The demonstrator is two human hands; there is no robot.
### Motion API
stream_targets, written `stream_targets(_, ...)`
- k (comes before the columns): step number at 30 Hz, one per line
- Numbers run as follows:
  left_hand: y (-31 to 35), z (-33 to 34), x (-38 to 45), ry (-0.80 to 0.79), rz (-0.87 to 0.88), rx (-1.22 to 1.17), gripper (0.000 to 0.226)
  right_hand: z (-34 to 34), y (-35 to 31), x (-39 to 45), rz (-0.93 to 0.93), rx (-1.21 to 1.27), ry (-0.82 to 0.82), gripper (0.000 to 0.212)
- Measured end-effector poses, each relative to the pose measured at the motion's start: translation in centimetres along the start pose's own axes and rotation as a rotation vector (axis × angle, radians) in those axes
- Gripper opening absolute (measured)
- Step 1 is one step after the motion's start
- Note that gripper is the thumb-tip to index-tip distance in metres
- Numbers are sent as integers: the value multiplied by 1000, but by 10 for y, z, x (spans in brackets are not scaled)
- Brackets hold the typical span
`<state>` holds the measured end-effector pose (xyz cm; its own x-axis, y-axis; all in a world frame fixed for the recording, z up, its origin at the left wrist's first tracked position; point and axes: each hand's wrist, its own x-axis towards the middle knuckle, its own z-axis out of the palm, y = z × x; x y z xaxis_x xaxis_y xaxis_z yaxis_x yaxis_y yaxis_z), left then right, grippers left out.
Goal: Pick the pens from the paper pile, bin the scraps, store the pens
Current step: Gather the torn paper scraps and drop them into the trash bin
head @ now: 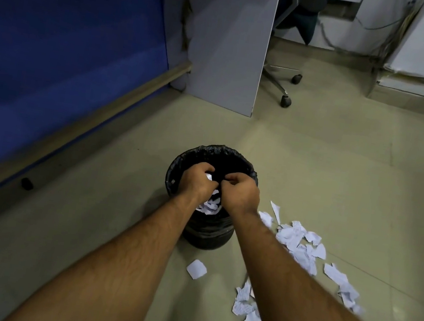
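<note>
Both hands are held over the mouth of the bin (176,167), which is lined with a black bag. The left hand (197,177) is curled round a small wad of white paper above the bin's opening. The right hand (242,191) is also curled, just beside the left, but whether any paper is pinched in it cannot be told. Paper scraps (209,206) are seen inside the bin beneath the wrists.

More scraps (300,245) are scattered on the floor to the right of the bin, and one loose piece (196,269) lies in front of it. No pens can be made out anywhere near the bin.

If the wad is released from this height near the rim, light pieces could drift past the edge and be added to the floor litter. A pen buried among the floor scraps could be scooped up unseen and binned.
</note>
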<state>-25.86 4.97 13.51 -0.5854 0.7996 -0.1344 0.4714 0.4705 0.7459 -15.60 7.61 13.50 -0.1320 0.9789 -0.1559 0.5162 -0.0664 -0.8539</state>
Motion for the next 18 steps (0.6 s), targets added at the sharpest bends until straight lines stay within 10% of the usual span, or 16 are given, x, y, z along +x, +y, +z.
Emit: stream_targets(18,54,75,-65,-27,-1,239,22,-63,65,-11,70,175,290,19)
